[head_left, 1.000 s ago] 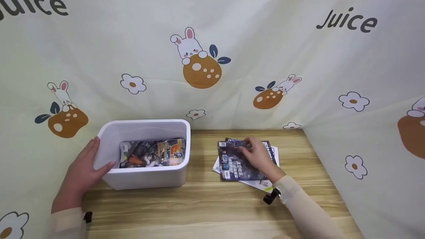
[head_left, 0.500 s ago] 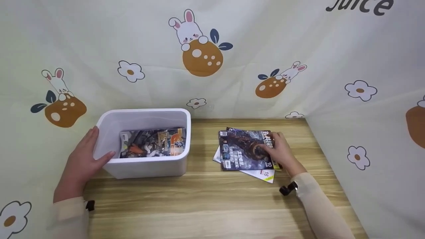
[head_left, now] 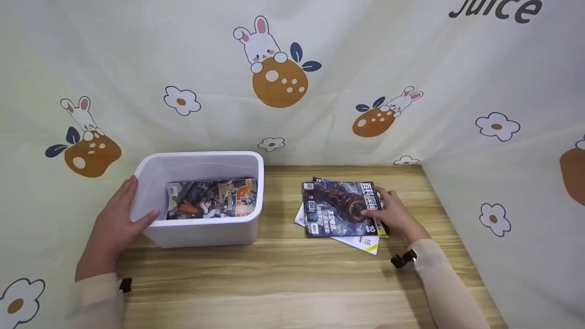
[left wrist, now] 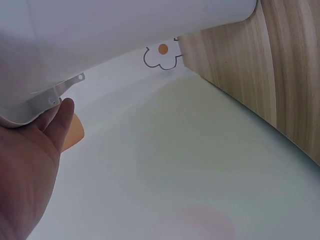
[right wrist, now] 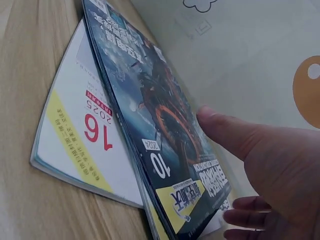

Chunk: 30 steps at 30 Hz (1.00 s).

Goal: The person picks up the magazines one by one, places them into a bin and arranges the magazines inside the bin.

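Note:
A white plastic bin [head_left: 201,233] stands at the left, with a colourful magazine [head_left: 212,201] lying inside it. My left hand [head_left: 116,224] holds the bin's left side, its thumb over the front rim and its fingers along the outer wall. In the left wrist view the fingers touch the bin [left wrist: 100,30] by a handle bracket. To the right lies a small stack of magazines, a dark one [head_left: 336,208] on top and a white one [head_left: 365,244] askew below. My right hand [head_left: 397,214] grips the dark magazine's right edge, thumb on the cover, fingers at the edge.
Everything stands on a wood-grain table [head_left: 283,283]. A pale cloth [head_left: 219,123] printed with rabbits, oranges and flowers hangs behind the table and along both sides. Bare wood shows between the bin and the stack.
My right hand has slid right, from the middle of the dark magazine's cover to its right edge. My left hand has stayed on the bin. The head view has tilted slightly downward.

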Available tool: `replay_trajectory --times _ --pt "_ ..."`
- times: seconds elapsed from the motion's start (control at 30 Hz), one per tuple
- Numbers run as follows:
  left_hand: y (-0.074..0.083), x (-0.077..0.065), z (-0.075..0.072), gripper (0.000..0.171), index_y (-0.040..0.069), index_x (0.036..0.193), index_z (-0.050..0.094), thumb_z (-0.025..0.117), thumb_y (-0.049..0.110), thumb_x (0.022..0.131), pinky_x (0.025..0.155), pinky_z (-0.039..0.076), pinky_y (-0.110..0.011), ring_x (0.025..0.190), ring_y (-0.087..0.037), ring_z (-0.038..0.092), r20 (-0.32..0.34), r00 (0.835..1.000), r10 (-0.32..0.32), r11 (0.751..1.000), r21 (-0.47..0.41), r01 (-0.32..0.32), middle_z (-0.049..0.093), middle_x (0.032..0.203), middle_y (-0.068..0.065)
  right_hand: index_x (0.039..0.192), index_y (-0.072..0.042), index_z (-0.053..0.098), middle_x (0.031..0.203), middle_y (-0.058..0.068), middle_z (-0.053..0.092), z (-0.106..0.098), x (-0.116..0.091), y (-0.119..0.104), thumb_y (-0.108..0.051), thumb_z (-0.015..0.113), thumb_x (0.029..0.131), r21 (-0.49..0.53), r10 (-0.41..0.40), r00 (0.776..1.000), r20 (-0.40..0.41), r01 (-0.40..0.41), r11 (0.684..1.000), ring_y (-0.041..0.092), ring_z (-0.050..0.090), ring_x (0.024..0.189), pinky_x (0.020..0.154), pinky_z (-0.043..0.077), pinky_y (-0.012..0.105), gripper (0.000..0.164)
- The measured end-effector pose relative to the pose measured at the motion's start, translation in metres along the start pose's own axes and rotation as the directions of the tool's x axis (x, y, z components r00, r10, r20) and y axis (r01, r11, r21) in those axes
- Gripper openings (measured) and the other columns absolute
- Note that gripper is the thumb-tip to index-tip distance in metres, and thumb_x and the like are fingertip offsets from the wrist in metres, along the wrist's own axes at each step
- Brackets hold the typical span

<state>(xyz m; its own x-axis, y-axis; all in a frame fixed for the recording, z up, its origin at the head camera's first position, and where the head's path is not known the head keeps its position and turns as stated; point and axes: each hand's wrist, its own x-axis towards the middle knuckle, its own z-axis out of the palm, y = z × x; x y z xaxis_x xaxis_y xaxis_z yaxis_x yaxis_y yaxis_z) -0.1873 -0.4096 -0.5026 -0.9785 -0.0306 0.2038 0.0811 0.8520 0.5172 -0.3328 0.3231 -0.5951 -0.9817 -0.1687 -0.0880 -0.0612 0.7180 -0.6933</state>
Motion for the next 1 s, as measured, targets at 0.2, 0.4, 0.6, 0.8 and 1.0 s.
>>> replay_trajectory --times 0.2,0.4,0.6,0.8,1.0 --pt "-0.002 -0.004 0.003 0.109 0.011 0.179 0.009 0.07 0.059 0.102 0.12 0.019 -0.087 0.165 -0.055 0.014 0.013 1.0 -0.003 1.0 0.001 0.003 0.013 0.182 -0.025 0.173 -0.004 0.031 0.158 0.044 0.033 0.006 -0.004 -0.002 -0.046 0.094 0.089 0.01 0.041 0.998 0.053 -0.042 0.999 0.059 0.051 0.137 0.121 0.042 0.071 0.113" --pt "-0.003 -0.002 0.004 0.107 0.008 0.178 0.012 0.071 0.058 0.103 0.121 0.021 -0.085 0.165 -0.054 0.017 0.001 1.0 0.016 1.0 -0.007 -0.016 0.016 0.182 -0.026 0.173 -0.001 0.032 0.145 0.039 0.04 0.004 -0.001 -0.009 -0.044 0.098 0.084 -0.065 0.055 0.994 0.092 -0.049 0.997 0.05 0.054 0.128 0.121 0.044 0.067 0.118" --pt "-0.004 -0.002 0.004 0.108 0.009 0.178 0.011 0.071 0.058 0.103 0.12 0.02 -0.086 0.166 -0.054 0.015 0.006 1.0 0.007 1.0 -0.008 -0.007 0.014 0.182 -0.025 0.173 -0.003 0.032 0.148 0.041 0.036 0.005 0.003 -0.012 -0.04 0.103 0.078 -0.12 0.066 0.993 0.103 -0.053 0.991 0.057 0.054 0.133 0.121 0.043 0.07 0.124" --pt "-0.005 -0.002 0.004 0.109 0.011 0.179 0.01 0.069 0.061 0.103 0.119 0.02 -0.088 0.166 -0.054 0.014 0.009 1.0 0.0 1.0 -0.011 0.0 0.012 0.183 -0.024 0.173 0.001 0.03 0.151 0.044 0.034 0.006 0.007 -0.014 -0.037 0.105 0.075 -0.117 0.072 0.992 0.103 -0.06 0.991 0.059 0.053 0.137 0.122 0.041 0.07 0.129" --pt "-0.004 0.0 0.001 0.109 0.012 0.179 0.008 0.069 0.061 0.103 0.12 0.019 -0.087 0.166 -0.054 0.012 0.003 1.0 0.002 1.0 -0.017 -0.002 0.011 0.183 -0.024 0.175 -0.003 0.026 0.164 0.053 0.016 0.002 0.013 -0.02 -0.033 0.105 0.073 -0.103 0.073 0.991 0.108 -0.062 0.993 0.067 0.04 0.147 0.123 0.037 0.073 0.132"
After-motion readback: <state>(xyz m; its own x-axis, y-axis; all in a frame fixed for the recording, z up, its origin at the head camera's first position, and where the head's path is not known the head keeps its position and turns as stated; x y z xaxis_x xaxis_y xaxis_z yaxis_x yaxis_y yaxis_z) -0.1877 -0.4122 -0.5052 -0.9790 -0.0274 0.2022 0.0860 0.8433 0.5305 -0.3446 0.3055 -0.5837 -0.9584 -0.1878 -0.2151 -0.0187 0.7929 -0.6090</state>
